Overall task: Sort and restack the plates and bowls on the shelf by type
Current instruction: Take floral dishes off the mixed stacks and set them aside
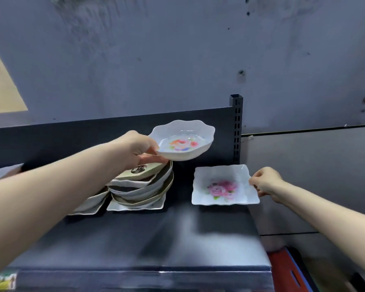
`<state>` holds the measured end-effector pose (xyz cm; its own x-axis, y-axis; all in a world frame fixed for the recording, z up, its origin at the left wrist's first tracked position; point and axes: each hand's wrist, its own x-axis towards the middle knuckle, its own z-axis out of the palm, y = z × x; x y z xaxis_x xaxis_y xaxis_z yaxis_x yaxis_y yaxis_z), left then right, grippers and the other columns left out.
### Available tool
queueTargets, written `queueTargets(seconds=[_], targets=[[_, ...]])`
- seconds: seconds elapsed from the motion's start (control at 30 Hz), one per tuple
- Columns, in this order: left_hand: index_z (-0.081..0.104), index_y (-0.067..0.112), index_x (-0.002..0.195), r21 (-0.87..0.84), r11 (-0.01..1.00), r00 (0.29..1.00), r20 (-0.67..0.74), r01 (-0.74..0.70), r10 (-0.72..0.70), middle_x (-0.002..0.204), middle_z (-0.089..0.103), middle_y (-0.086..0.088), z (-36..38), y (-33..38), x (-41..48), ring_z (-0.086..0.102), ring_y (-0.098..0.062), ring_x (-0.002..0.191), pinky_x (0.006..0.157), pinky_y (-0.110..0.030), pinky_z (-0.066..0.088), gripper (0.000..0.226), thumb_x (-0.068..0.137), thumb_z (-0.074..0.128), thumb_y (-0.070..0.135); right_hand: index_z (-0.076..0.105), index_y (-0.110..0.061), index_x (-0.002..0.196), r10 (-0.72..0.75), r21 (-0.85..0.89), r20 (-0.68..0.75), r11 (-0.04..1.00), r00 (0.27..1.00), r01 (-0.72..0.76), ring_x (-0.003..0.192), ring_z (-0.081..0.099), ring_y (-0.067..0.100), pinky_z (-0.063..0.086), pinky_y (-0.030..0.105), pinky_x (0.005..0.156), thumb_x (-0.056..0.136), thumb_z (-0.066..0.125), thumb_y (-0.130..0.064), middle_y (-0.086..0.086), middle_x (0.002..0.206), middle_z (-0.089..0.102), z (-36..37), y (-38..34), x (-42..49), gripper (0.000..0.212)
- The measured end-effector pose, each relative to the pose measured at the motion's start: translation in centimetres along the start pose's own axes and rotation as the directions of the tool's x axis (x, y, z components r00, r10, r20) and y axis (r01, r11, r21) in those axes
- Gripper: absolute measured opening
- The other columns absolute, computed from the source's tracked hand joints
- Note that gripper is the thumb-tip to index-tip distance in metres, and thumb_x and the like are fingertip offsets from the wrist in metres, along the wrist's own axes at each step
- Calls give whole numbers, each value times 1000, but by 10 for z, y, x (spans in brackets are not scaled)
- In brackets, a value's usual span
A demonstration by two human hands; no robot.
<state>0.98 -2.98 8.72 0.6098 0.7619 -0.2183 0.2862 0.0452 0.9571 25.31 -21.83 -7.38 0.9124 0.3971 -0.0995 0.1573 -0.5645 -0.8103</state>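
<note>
Left hand (136, 149) grips the scalloped floral bowl (182, 140) by its near-left rim, thumb over the lip, fingers under; bowl is airborne, roughly level, above the top right of the mixed stack (141, 186)

Right hand (264, 182) pinches the right edge of the square floral plate (224, 185), fingers curled closed on the rim; plate looks to be resting on the shelf (177, 234), apart from the stack, near the slotted upright (237, 127)

Step, my read: pulling pieces off the jumbled pile and starting per-type piles on the right

Next move needs an open spot for the bowl, not on the square plate; stack is crooked, so it could shift

Both forearms extended forward, left higher than right
</note>
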Motion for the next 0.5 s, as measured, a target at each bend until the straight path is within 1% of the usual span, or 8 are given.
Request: queueTargets(seconds=[0.07, 0.13, 0.17, 0.3, 0.4, 0.5], targets=[[50, -13, 102, -26, 1000, 1000, -14, 6, -7, 94, 59, -27, -8, 2, -3, 66, -36, 62, 46, -36, 58, 19, 84, 48, -18, 55, -6, 61, -9, -14, 25, 1000, 1000, 10, 33, 52, 19, 47, 32, 56, 78, 50, 1, 8, 50, 51, 13, -4, 1, 18], [48, -11, 104, -34, 999, 999, -34, 9, -10, 103, 54, -28, -17, 2, -6, 64, -37, 67, 49, -37, 58, 20, 85, 48, -17, 56, -6, 65, -22, -26, 52, 999, 998, 23, 37, 54, 21, 48, 33, 56, 78, 50, 1, 11, 55, 52, 23, -8, 2, 16], [48, -10, 104, -34, 999, 999, -44, 10, -11, 102, 53, -26, -21, 1, -7, 63, -37, 68, 50, -37, 58, 20, 85, 49, -16, 57, -6, 66, -26, -32, 61, 999, 998, 28, 38, 55, 22, 48, 33, 56, 78, 50, 1, 11, 55, 53, 28, -9, 2, 16], [50, -11, 101, -45, 999, 997, -80, 20, -24, 88, 54, -22, -37, -3, -10, 64, -37, 67, 52, -39, 58, 16, 86, 49, -16, 61, -1, 58, -34, -74, 112, 996, 993, 42, 41, 54, 23, 52, 31, 53, 78, 54, 2, 11, 50, 56, 37, -14, 2, 21], [49, -11, 105, -55, 998, 994, -109, 10, -16, 89, 54, -22, -51, -6, -11, 64, -37, 67, 52, -37, 58, 20, 85, 49, -16, 68, 2, 60, -31, -108, 201, 993, 979, 54, 42, 61, 23, 57, 32, 54, 78, 56, 3, 10, 48, 63, 40, -15, -1, 21], [51, -10, 101, -69, 998, 992, -128, 11, -20, 87, 53, -21, -68, -10, -11, 64, -37, 68, 51, -35, 58, 16, 86, 49, -15, 71, 2, 64, -56, -222, 214, 969, 975, 105, 48, 67, 25, 60, 33, 58, 74, 57, -2, 14, 57, 71, 39, -20, -6, 18]])
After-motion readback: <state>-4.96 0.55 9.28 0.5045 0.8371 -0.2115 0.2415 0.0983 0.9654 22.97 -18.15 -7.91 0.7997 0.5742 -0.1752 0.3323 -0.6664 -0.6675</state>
